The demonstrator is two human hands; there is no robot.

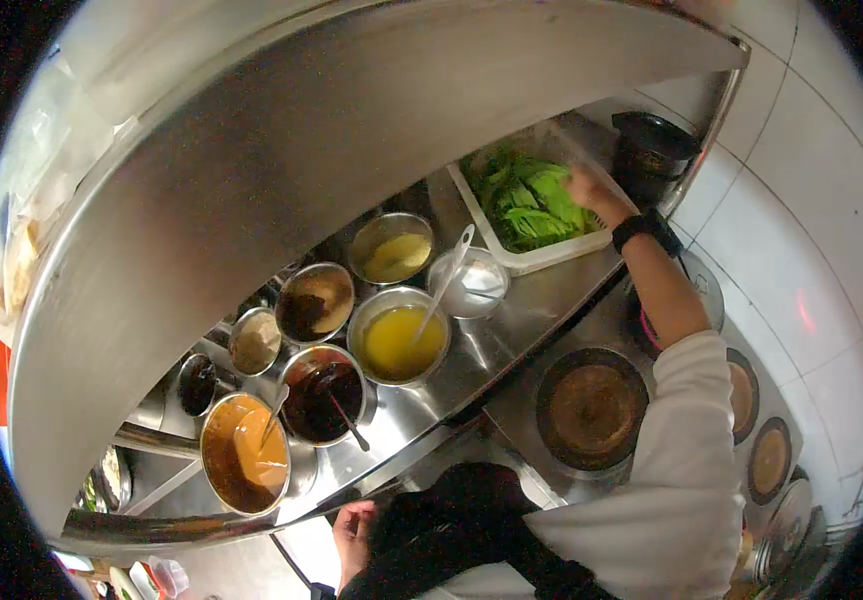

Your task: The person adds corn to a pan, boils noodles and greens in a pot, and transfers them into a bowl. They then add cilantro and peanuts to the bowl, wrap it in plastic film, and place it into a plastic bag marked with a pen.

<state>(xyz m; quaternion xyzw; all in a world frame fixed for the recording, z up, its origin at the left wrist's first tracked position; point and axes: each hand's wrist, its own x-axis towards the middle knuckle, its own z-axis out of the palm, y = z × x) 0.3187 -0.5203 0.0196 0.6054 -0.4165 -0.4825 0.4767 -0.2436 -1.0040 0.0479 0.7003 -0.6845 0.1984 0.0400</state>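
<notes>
Greens point(526, 205) in tray point(541, 258) are being grasped by R hand point(583, 186); L hand point(354, 535) grip can't be told; spoon point(446, 285) beside tray risks being knocked by sleeve point(686, 420).

Steel counter point(523, 318), cluster of metal sauce bowls point(401, 342), white tray point(543, 262) alongside

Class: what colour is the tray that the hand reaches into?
White; the tray shows best in the head view.

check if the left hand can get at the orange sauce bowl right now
Probably yes: the left hand hangs by the counter edge, the orange sauce bowl sits nearest it, nothing between.
</notes>
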